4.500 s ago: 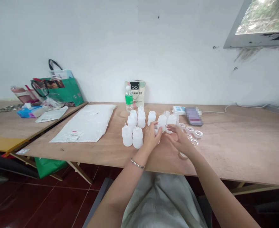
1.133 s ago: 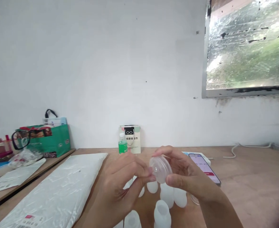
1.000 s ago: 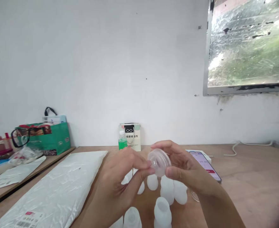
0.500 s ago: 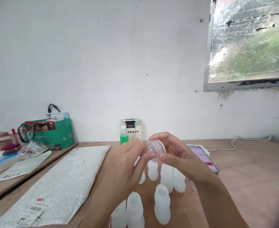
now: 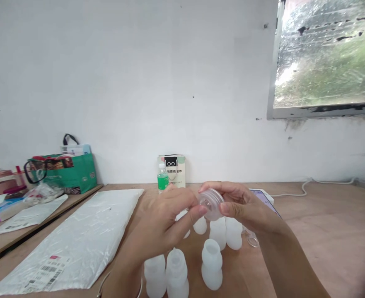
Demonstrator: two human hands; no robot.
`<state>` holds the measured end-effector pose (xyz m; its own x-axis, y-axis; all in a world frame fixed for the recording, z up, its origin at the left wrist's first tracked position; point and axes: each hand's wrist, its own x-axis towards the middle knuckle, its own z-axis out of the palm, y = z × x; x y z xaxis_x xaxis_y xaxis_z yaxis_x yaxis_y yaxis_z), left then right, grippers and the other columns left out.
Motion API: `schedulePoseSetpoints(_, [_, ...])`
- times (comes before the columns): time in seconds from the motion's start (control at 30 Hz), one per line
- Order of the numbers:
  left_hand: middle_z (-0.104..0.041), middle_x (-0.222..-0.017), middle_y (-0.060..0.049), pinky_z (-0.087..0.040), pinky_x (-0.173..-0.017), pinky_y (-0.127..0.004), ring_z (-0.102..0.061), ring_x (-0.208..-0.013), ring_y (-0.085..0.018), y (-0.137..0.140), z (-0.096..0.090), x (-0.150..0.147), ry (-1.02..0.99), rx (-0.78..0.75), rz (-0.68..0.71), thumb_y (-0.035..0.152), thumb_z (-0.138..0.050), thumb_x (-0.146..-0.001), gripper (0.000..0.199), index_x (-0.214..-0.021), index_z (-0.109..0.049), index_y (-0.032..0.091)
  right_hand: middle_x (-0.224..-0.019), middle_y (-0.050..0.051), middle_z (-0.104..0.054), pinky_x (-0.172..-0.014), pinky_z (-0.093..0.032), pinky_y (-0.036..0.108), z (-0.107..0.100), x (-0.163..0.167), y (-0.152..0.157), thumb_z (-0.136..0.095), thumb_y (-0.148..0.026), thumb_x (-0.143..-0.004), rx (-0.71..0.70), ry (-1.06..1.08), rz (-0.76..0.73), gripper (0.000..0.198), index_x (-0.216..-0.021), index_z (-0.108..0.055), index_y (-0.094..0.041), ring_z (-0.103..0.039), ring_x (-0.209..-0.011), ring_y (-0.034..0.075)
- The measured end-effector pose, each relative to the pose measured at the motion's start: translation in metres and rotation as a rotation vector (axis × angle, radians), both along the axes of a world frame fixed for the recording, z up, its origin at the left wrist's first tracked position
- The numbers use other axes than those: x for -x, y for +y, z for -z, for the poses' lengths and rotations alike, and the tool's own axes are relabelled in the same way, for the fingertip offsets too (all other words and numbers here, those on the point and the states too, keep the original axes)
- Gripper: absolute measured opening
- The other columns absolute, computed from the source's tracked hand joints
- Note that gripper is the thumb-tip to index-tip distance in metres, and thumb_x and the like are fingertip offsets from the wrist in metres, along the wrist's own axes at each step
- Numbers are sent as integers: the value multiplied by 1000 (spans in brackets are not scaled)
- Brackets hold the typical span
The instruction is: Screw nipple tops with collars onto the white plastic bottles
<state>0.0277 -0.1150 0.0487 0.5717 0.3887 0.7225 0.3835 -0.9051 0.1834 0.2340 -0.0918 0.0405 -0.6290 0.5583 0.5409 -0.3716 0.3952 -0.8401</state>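
Above the table, both hands are on a clear round plastic piece with ringed sides, like a bottle cap or collar (image 5: pixel 215 203). My right hand (image 5: pixel 247 209) holds its rim between thumb and fingers. At the near left side of the piece, my left hand (image 5: pixel 166 217) pinches with thumb and forefinger at its opening; small detail inside is unclear. Below stand several frosted white bottles with a pinched waist, one open-topped (image 5: pixel 212 265). Another bottle (image 5: pixel 176 273) has a fitting in its neck. Farther bottles (image 5: pixel 218 234) are partly hidden by my hands.
A white plastic mailer (image 5: pixel 85 236) covers the left of the table. A phone (image 5: pixel 264 200) and a clear ring-shaped piece (image 5: pixel 252 239) lie beside my right arm. Behind are a green-labelled bottle (image 5: pixel 163 181), a paper bag (image 5: pixel 178 169) and a green bag (image 5: pixel 73 174).
Both hands have moved slightly right and down with the clear piece. It is tilted differently, showing more of its opening. My right hand now covers more of the phone.
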Motion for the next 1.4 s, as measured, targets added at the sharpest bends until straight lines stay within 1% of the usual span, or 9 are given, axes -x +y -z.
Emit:
schedulePoseSetpoints(0.1, [-52,-67,5,-34,-63,-26,-45,-62,-9,6,0,1,-16,30,4,25,-43,-98,25,-75,-48,20,-88,0,-64,-73,-47,23,-1,0,2,-70,-32,-83,3,3,18,28,-110,-68,-24,-58,-79,10])
schedulePoseSetpoints(0.23, [-51,-67,4,-33,-65,-28,-44,-64,-11,4,3,-3,1,-63,-144,23,-44,-97,24,-74,-46,19,-90,-1,-64,-71,-46,21,0,0,7,-68,-31,-86,13,17,43,26,-111,-66,-25,-58,-78,9])
schedulePoseSetpoints(0.47, [-54,-71,3,-33,-70,-32,-47,-69,-12,-5,4,-9,35,-172,-220,18,-45,-96,23,-73,-45,18,-88,-2,-63,-74,-47,18,0,0,5,-65,-24,-88,-1,10,78,22,-111,-64,-23,-59,-80,7])
schedulePoseSetpoints(0.9, [-58,-70,4,-37,-69,-30,-49,-65,-10,14,-4,9,90,14,-82,28,-46,-98,27,-73,-52,19,-87,0,-64,-72,-48,26,0,-1,10,-66,-31,-87,23,-120,114,28,-112,-60,-21,-61,-78,11])
schedulePoseSetpoints(1.0, [-61,-84,3,-41,-66,-28,-54,-71,-11,15,0,6,-30,103,-137,35,-53,-94,13,-90,-52,22,-87,-1,-66,-74,-49,25,1,-4,14,-63,-31,-89,65,-75,105,25,-112,-56,-22,-63,-79,10])
schedulePoseSetpoints(1.13, [-59,-119,0,-47,-73,-28,-61,-90,-15,12,2,1,-69,113,-133,44,-74,-77,64,-129,-38,31,-93,0,-67,-76,-49,26,1,-8,12,-63,-30,-89,59,-121,95,26,-112,-51,-23,-64,-84,11])
schedulePoseSetpoints(1.23, [-66,-104,3,-46,-71,-27,-61,-86,-14,10,-1,1,83,81,-153,43,-68,-83,41,-118,-52,30,-98,0,-67,-79,-49,29,2,-6,7,-65,-36,-88,71,-178,103,32,-114,-48,-26,-64,-89,13])
schedulePoseSetpoints(1.33, [-67,-99,5,-46,-73,-27,-61,-86,-14,9,-3,6,137,110,-125,43,-67,-84,35,-113,-55,29,-101,2,-67,-84,-49,34,16,-2,-1,-60,-49,-87,119,-178,189,38,-115,-45,-28,-64,-90,15])
schedulePoseSetpoints(1.4, [-67,-97,5,-46,-73,-27,-61,-86,-14,10,-3,9,162,139,-133,43,-67,-83,34,-112,-56,30,-98,3,-66,-83,-49,37,41,-1,-7,-53,-54,-90,119,-152,398,33,-108,-48,-27,-62,-88,18])
